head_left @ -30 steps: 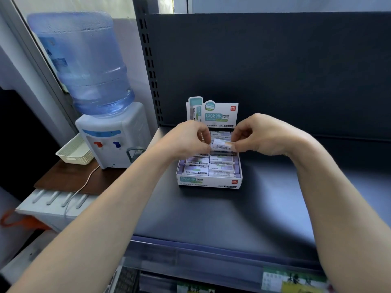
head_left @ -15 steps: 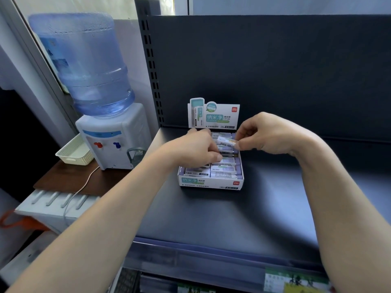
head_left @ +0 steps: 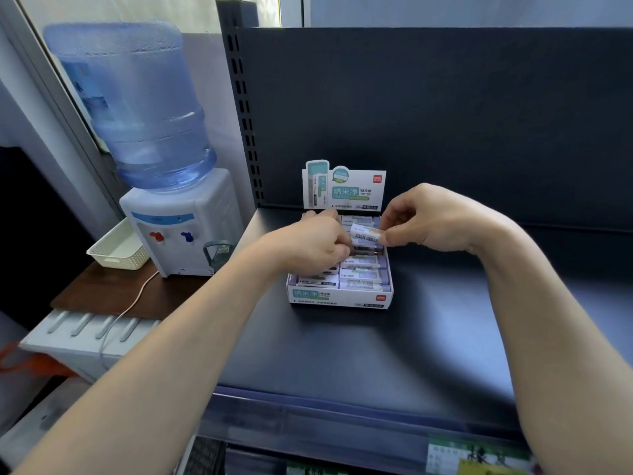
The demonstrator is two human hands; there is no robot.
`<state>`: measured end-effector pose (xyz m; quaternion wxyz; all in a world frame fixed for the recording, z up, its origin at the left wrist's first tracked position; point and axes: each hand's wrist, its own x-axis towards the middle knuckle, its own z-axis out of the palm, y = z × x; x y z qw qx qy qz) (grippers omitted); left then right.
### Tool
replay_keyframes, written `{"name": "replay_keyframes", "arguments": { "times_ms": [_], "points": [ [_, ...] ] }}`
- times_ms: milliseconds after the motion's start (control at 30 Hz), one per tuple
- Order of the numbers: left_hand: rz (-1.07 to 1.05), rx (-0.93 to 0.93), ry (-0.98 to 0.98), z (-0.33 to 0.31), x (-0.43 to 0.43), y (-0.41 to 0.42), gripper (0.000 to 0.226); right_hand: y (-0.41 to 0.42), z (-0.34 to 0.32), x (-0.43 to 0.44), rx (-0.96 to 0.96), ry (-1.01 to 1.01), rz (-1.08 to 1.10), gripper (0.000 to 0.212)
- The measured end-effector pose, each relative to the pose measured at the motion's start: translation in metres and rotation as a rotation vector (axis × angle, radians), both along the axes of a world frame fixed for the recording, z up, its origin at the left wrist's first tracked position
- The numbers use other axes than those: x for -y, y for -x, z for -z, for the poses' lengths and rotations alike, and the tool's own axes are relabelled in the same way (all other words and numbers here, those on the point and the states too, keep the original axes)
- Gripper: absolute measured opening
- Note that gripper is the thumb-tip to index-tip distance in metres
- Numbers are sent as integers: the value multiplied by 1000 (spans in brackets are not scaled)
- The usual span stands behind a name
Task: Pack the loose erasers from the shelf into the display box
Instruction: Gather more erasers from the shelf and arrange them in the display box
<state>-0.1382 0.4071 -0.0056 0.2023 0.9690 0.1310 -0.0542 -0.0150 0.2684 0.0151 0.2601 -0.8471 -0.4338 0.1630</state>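
Observation:
The white display box (head_left: 339, 299) stands on the dark shelf (head_left: 376, 354), its printed header card (head_left: 346, 188) upright at the back. Several wrapped erasers (head_left: 359, 276) lie in rows inside it. My right hand (head_left: 435, 219) pinches one white eraser (head_left: 365, 233) with a barcode, held just above the box's back rows. My left hand (head_left: 308, 246) rests over the left side of the box, fingers curled down onto the erasers there; whether it grips one is hidden.
A water dispenser (head_left: 178, 221) with a blue bottle (head_left: 133, 104) stands left of the shelf on a brown table. A cream basket (head_left: 114, 250) sits beside it. The shelf's perforated upright (head_left: 243, 118) rises behind the box.
The right hand has shifted the held eraser slightly over the back of the box. The left hand stays pressed on the left rows.

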Motion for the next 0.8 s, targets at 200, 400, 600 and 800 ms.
{"name": "replay_keyframes", "arguments": {
  "times_ms": [200, 400, 600, 800],
  "points": [
    [-113, 233, 163, -4, -7, 8, 23, 4, 1, -2, 16, 37, -30, 7],
    [-132, 279, 238, -2, -9, 8, 9, 11, 3, -7, 69, 89, -45, 8],
    [-127, 286, 215, 1, -11, 11, 12, 16, 0, -10, 156, 116, -22, 9],
    [-168, 368, 212, 6, -8, 9, 11, 20, 0, -13, 238, 115, -20, 14]
  ]
}}
